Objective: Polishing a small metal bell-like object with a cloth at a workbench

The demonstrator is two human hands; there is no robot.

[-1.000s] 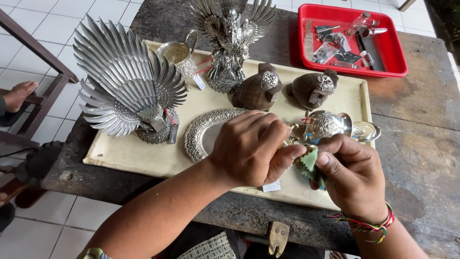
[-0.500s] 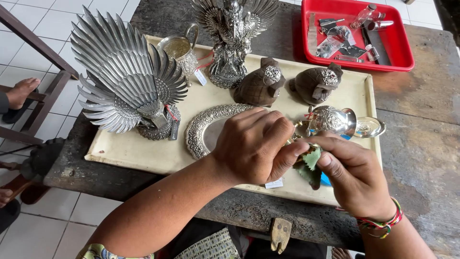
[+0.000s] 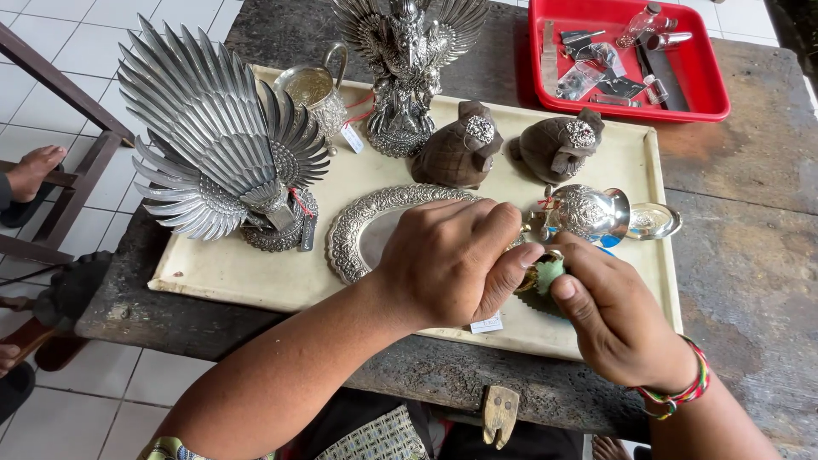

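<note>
over the cream tray (image 3: 256, 281), left hand (image 3: 447, 260) and right hand (image 3: 618, 319) each grip a small green-and-gold piece (image 3: 544, 274); a white paper tag (image 3: 487, 324) lies beneath, and a red tray (image 3: 714, 81) sits on the bench (image 3: 750, 247).

A dark, weathered wooden tabletop (image 3: 750, 213) with a cracked, stained surface fills most of the view. Beneath and to the left of it lies a floor of pale grey square tiles (image 3: 111, 400) with thin grout lines, evenly lit by soft daylight. At the far left stands a dark brown wooden frame (image 3: 81, 145) of slanted bars, a piece of furniture seen only in part.
</note>
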